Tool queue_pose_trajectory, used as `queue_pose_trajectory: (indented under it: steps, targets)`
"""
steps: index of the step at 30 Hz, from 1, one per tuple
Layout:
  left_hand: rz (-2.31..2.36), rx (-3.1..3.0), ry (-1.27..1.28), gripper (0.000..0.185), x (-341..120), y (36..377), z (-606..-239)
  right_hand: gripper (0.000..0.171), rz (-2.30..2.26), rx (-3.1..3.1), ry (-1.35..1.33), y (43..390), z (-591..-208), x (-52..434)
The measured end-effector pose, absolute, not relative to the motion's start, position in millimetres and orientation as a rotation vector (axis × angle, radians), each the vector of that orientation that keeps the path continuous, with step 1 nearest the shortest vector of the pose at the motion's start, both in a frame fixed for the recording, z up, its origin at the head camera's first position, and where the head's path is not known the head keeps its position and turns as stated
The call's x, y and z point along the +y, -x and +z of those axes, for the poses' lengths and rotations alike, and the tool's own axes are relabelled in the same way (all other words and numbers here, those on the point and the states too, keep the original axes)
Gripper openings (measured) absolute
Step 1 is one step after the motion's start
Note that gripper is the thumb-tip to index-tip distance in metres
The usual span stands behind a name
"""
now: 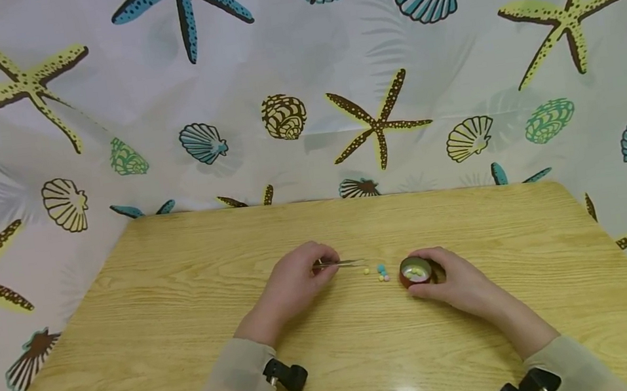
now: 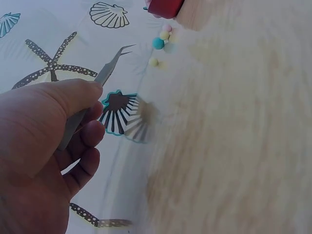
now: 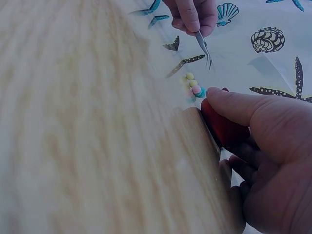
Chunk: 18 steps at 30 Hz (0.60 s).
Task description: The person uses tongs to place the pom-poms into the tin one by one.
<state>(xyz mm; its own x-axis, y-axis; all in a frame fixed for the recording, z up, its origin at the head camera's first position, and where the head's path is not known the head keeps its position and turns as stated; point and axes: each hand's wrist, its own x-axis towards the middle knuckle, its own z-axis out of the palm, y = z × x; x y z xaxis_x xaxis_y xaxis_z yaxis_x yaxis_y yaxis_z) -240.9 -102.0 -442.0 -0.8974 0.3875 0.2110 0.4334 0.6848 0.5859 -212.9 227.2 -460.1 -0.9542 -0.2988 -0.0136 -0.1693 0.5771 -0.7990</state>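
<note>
My left hand [image 1: 300,281] pinches slim metal tweezers [image 2: 108,70] between thumb and fingers. Their bent tips stand slightly apart with nothing between them, pointing right toward several small balls. A yellow ball [image 1: 367,271] lies apart, nearest the tips. Beside it is a cluster with a blue ball [image 2: 158,43], a second yellow ball [image 3: 193,83] and a pink ball [image 3: 196,89]. At the right of the cluster, my right hand [image 1: 448,278] holds a small round red tin [image 3: 224,124] with thumb and fingers around its side. Pale yellowish pieces show inside the tin in the head view.
The wood-grain table [image 1: 194,370] reaches back to a white cloth [image 1: 298,171] printed with starfish and shells, which also hangs along both sides. A black camera mount [image 1: 286,376] is on the left wrist, another mount [image 1: 530,386] on the right.
</note>
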Motion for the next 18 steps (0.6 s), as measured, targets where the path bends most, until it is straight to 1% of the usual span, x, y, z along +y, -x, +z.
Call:
queue_pose_trajectory:
  steps: [18]
  targets:
    - [-0.960, -2.851, 0.684, 0.007, -104.7, 242.7, -450.9, 0.066, -1.333, 2.649, 0.406, 214.0, -461.1, 228.0]
